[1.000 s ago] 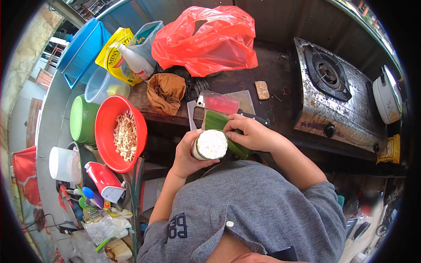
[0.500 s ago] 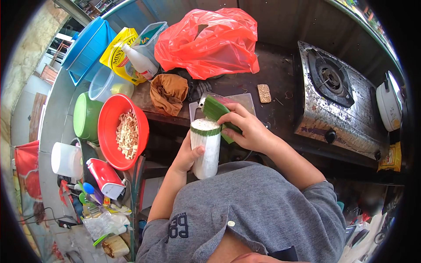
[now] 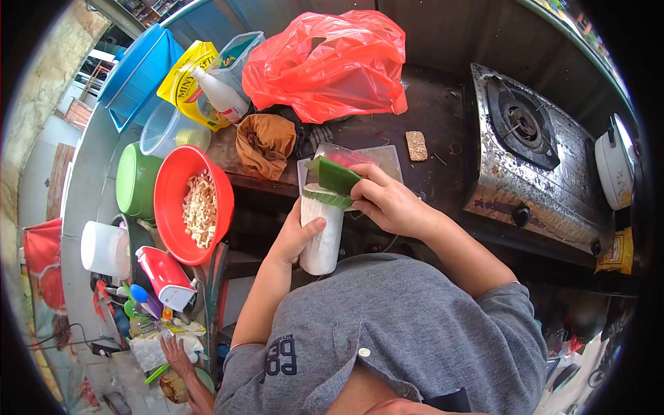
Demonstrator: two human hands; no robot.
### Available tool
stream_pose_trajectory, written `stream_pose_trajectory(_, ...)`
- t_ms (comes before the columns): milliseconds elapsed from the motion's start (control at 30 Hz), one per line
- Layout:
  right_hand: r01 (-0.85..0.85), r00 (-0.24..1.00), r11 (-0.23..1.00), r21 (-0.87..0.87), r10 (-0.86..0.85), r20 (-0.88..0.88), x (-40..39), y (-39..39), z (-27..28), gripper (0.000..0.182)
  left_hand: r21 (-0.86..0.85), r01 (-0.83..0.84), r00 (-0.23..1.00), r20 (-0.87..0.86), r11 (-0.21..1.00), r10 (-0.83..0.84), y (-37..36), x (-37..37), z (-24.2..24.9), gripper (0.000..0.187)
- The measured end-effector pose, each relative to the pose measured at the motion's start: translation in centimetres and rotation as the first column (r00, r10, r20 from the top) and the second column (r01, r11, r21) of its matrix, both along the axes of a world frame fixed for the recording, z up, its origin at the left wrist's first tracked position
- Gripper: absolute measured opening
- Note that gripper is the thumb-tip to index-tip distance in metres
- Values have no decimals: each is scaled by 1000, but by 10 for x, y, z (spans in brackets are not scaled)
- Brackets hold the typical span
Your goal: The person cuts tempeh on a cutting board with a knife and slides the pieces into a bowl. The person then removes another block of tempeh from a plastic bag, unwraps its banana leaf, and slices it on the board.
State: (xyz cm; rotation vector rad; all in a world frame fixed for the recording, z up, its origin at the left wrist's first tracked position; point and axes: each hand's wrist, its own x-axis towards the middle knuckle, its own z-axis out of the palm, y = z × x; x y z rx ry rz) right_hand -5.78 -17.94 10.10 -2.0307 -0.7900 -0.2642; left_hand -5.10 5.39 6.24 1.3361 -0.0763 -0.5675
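My left hand (image 3: 296, 238) is closed round a white, log-shaped block of tempeh (image 3: 322, 238), which stands nearly upright close to my shirt. A green band of leaf circles the tempeh near its top. Pinched in the fingers of my right hand (image 3: 389, 202) is a folded piece of banana leaf (image 3: 333, 176), raised at the top edge of the tempeh. Part of the leaf is hidden behind those fingers. Just beyond, a clear shallow plastic tray (image 3: 393, 160) lies on the dark table.
A flat tempeh slice (image 3: 416, 146) lies left of the gas stove (image 3: 536, 162). A red plastic bag (image 3: 328, 69) and a brown cloth (image 3: 265, 146) are at the back. To the left, a red basin (image 3: 166, 207) holds cut pieces. Another person's hand (image 3: 181, 358) shows at lower left.
The leaf in my right hand has lifted and turned, and the leaf band has loosened at the tempeh's right side. Another person's hand has come in at lower left.
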Motion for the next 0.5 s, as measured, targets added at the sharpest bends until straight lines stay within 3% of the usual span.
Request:
stream_pose_trajectory(67, -26, 990, 992, 120, 42, -133, -1, 0, 3, 14, 100, -18, 997, 71, 995, 11, 2, 2, -8, 90)
stream_pose_trajectory(133, 5, 996, 990, 138, 8, -88, 3, -1, 0, 14, 199, -43, 990, 140, 979, 15, 4, 2, -9, 90)
stream_pose_trajectory(200, 40, 998, 987, 157, -34, -45, 6, -4, 0, 14, 416, -15, 928, 343, 909, -142, 4, 2, -5, 89)
stream_pose_trajectory(233, 94, 993, 979, 179, -79, -88, 8, -6, 2, 14, 415, -14, 928, 344, 910, -143, 3, 2, 2, 89)
stream_pose_trajectory(300, 183, 980, 958, 223, -161, -114, 14, -12, 0, 14, 565, 23, 845, 430, 825, -318, 1, -1, 20, 86)
stream_pose_trajectory(433, 366, 924, 919, 145, -341, -171, 18, -42, 5, 14, 493, -4, 826, 492, 870, -275, 2, -4, 23, 84)
stream_pose_trajectory(500, 482, 869, 867, 122, -457, -187, 23, -64, 1, 14, 342, -110, 668, 721, 933, -185, 9, -2, 1, 86)
